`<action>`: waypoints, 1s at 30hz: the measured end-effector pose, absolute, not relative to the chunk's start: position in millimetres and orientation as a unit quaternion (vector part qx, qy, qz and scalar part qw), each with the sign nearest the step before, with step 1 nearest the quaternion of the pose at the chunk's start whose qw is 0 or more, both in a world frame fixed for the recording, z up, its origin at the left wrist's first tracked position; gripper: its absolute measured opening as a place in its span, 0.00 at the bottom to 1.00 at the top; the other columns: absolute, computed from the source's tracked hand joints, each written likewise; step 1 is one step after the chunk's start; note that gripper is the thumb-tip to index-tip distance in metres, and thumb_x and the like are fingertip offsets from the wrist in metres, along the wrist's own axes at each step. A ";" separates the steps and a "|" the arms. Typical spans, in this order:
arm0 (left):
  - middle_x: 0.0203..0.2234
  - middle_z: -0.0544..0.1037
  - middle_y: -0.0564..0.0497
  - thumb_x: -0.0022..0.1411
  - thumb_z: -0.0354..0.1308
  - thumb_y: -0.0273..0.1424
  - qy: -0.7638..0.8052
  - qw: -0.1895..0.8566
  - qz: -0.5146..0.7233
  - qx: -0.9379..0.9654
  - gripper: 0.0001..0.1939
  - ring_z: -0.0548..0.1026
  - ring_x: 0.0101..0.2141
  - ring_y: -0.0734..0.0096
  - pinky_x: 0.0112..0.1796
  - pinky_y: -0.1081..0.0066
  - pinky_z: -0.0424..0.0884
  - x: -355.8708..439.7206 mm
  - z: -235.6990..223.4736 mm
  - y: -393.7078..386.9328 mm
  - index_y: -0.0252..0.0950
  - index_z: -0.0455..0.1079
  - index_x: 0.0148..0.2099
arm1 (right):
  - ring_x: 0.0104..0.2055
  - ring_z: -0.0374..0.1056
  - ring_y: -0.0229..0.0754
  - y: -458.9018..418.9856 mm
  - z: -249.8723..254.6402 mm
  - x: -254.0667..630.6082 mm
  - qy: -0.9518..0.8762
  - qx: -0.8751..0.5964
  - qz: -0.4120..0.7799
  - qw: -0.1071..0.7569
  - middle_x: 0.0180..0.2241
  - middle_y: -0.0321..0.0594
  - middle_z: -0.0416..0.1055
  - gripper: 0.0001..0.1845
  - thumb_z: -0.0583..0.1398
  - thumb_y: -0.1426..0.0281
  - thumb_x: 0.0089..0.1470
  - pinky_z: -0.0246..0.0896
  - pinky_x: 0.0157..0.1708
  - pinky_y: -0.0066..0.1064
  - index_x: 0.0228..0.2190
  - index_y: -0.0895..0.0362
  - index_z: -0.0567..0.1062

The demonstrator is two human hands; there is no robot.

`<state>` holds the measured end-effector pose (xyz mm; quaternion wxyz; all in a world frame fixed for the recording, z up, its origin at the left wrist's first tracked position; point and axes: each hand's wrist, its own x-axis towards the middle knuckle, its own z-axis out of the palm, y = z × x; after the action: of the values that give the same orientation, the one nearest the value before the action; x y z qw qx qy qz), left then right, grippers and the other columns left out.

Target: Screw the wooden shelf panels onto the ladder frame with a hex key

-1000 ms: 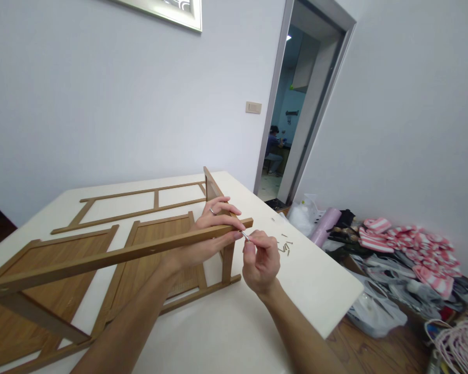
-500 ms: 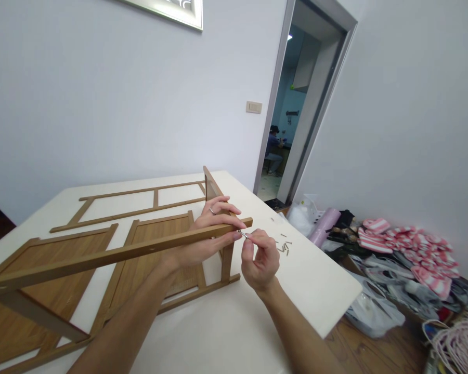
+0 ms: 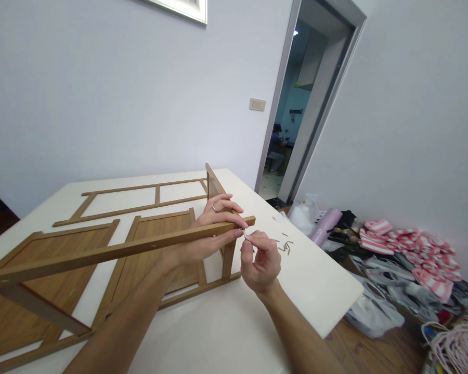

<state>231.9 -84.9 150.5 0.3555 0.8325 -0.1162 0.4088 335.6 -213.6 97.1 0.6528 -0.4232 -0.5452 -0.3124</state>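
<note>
My left hand (image 3: 212,223) is closed round the end of a wooden frame (image 3: 140,245), at the joint of its long upper rail and an upright end panel (image 3: 214,184). The fingers lie over the far side of the rail and the thumb runs beneath it. A small silver hex key (image 3: 245,235) is pinched between the thumb and forefinger of my right hand (image 3: 262,259). The tip of the key meets the rail near its right end, close to my left fingertips; the exact contact is hidden.
Several small screws or dowels (image 3: 285,246) lie on the white table (image 3: 315,291) right of my right hand. Behind the frame lies a flat ladder-like wooden frame (image 3: 117,212). Bags and striped cloth (image 3: 409,244) are heaped on the floor at right. A person (image 3: 276,148) sits beyond the doorway.
The hex key has swung from slanting up-left to nearly upright, with my right fingers turning slightly. My left hand keeps its hold on the frame. The view has shifted slightly.
</note>
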 end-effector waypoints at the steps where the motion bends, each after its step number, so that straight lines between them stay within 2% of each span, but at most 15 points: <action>1: 0.49 0.79 0.46 0.70 0.65 0.33 -0.116 0.355 0.410 0.832 0.04 0.64 0.67 0.57 0.70 0.48 0.61 231.7 150.7 -84.9 0.44 0.81 0.44 | 0.25 0.66 0.37 -213.6 96.4 335.8 -0.544 -0.422 -0.312 0.654 0.28 0.31 0.69 0.16 0.59 0.81 0.60 0.65 0.24 0.32 0.45 0.50 0.71; 20: 0.49 0.80 0.45 0.70 0.64 0.33 -0.109 0.359 0.412 0.831 0.05 0.65 0.67 0.57 0.69 0.49 0.63 232.3 151.1 -86.1 0.42 0.82 0.43 | 0.24 0.64 0.35 -213.2 93.9 333.5 -0.540 -0.427 -0.264 0.676 0.28 0.31 0.68 0.12 0.59 0.80 0.62 0.64 0.25 0.30 0.42 0.51 0.71; 30: 0.50 0.79 0.44 0.71 0.64 0.32 -0.110 0.357 0.398 0.838 0.05 0.63 0.68 0.57 0.70 0.48 0.61 231.3 150.9 -84.3 0.41 0.81 0.44 | 0.25 0.64 0.35 -212.0 91.9 332.0 -0.536 -0.430 -0.267 0.676 0.27 0.30 0.64 0.12 0.58 0.80 0.63 0.64 0.25 0.30 0.43 0.50 0.71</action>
<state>231.3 -84.3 150.9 0.3572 0.8378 -0.1103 0.3979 332.0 -212.0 91.9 0.6759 -0.4302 -0.5357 -0.2668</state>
